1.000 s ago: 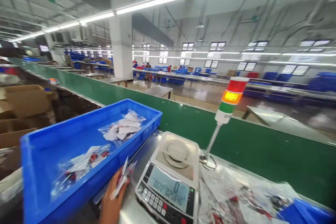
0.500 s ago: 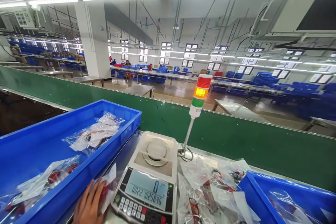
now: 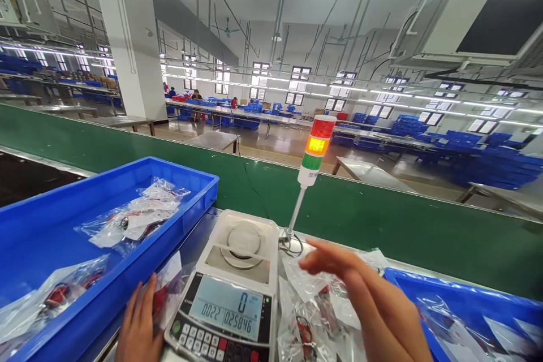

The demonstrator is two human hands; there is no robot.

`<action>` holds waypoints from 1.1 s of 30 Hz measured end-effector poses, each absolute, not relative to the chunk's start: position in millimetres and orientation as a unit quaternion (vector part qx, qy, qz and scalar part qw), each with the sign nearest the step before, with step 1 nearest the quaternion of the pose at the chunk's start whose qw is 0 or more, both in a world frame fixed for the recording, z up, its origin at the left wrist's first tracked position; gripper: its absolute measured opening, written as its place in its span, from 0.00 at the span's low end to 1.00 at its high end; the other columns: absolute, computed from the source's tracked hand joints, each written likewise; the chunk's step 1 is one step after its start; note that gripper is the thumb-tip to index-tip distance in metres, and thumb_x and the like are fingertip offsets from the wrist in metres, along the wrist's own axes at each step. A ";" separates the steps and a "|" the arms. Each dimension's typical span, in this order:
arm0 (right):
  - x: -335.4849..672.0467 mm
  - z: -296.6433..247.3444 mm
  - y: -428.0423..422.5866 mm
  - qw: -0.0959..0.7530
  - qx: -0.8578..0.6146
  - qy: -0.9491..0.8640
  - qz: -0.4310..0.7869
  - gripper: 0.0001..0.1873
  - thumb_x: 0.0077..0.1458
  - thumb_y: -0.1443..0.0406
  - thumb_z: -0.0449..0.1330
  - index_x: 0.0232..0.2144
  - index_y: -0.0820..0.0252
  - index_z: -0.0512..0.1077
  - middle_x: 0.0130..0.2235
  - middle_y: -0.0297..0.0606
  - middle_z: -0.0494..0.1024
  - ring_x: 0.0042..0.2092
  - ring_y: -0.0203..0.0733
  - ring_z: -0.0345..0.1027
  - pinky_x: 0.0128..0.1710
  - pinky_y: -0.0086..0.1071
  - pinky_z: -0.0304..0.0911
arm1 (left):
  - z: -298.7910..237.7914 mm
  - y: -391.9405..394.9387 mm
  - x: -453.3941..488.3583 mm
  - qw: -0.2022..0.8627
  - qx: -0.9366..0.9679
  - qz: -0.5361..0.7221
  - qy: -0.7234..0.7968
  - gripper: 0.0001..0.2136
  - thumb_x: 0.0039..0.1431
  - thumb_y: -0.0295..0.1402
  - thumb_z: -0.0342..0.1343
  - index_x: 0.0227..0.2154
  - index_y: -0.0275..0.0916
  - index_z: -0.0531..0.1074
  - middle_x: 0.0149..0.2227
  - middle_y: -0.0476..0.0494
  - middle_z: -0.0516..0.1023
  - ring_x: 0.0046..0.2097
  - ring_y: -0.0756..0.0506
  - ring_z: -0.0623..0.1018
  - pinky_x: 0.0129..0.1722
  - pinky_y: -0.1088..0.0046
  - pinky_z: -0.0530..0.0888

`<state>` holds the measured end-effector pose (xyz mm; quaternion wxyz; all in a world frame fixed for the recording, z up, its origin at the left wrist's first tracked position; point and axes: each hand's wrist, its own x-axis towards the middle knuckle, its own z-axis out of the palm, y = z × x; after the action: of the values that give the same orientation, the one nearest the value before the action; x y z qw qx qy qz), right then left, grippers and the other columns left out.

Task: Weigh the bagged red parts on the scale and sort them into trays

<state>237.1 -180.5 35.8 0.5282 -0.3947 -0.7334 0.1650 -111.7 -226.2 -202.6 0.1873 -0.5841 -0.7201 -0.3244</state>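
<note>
Right hand newly in view, loosely spread; bag in left hand, long axis up-rightward

At the left fingers, a sachet is thin, clear, glossy plastic around a matt, papery white slip. Left of them, the blue tote is smooth plastic with a soft sheen. To their right, the counting scale has hard plastic casing and a smooth metal pan. Below the right fingers, crinkled plastic bags glint.
</note>
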 end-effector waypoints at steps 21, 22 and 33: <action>189.1 -32.6 -44.8 0.297 -0.578 -0.672 0.356 0.21 0.56 0.70 0.51 0.51 0.67 0.72 0.18 0.28 0.71 0.26 0.40 0.69 0.30 0.31 0.59 | -191.5 -229.1 -104.4 0.155 -0.578 -0.347 -0.722 0.37 0.60 0.27 0.43 0.72 0.48 0.40 0.67 0.39 0.62 0.69 0.32 0.60 0.61 0.48 0.70; 187.8 -32.4 -45.2 0.312 -0.565 -0.670 0.367 0.22 0.54 0.70 0.50 0.50 0.68 0.72 0.18 0.27 0.71 0.25 0.40 0.68 0.29 0.31 0.59 | -191.6 -229.4 -104.3 0.154 -0.578 -0.348 -0.722 0.37 0.60 0.27 0.44 0.72 0.48 0.40 0.67 0.39 0.62 0.69 0.32 0.60 0.62 0.48 0.69; 197.2 -17.0 -52.2 0.466 -0.481 -0.611 0.423 0.28 0.47 0.53 0.55 0.47 0.63 0.68 0.19 0.27 0.70 0.22 0.38 0.62 0.22 0.30 0.57 | -188.1 -231.2 -102.8 0.164 -0.581 -0.380 -0.701 0.36 0.61 0.28 0.45 0.72 0.47 0.42 0.66 0.38 0.63 0.68 0.32 0.60 0.63 0.48 0.66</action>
<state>197.2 -52.2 -17.0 0.4657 -0.4805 -0.6113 0.4225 -102.8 -231.2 -188.1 0.1641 -0.5815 -0.7007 -0.3795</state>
